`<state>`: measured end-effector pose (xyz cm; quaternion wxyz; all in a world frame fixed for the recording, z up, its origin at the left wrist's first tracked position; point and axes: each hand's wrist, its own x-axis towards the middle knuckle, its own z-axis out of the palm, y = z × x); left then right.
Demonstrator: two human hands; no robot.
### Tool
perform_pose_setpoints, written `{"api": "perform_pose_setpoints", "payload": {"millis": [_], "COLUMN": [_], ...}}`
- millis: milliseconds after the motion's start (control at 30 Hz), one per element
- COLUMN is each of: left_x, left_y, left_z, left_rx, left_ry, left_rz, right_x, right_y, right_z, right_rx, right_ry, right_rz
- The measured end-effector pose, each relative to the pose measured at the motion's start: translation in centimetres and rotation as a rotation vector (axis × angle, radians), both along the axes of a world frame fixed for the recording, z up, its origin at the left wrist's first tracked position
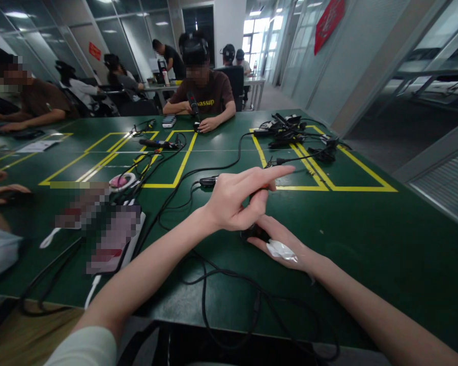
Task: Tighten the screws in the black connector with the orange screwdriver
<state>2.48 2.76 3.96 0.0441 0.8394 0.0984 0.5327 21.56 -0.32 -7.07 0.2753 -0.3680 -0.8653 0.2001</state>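
My left hand [238, 199] is over the table with its index finger stretched to the right. Its thumb and other fingers are curled round something dark, mostly hidden. Just below and behind it, my right hand [277, 238] curves round a black object [249, 233], of which only a small part shows. I cannot tell whether both hands grip the same piece. A white patch of tape [282, 250] sticks to the right hand near the wrist. Left of my left hand is the end of a black corded tool [208, 181], the rest covered by the hand.
Black cables [229, 272] loop across the green table [366, 244]. Two phones [116, 239] with white cords and a white ring of tape [122, 181] lie left. A heap of black tools [284, 129] lies far right. Across, a person [202, 96] holds a black tool.
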Motion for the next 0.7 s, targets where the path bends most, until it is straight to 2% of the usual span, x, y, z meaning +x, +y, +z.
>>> {"api": "perform_pose_setpoints", "payload": {"millis": [333, 700], "left_x": [0.41, -0.22], "left_y": [0.03, 0.39], "left_z": [-0.02, 0.14], "left_rx": [0.103, 0.136], "left_ry": [-0.05, 0.006], "left_rz": [0.168, 0.089], "right_x": [-0.06, 0.08], "right_y": [0.03, 0.09], "right_z": [0.19, -0.24], "right_rx": [-0.008, -0.016], "right_ry": [-0.012, 0.007], "right_rz": [-0.008, -0.011]}}
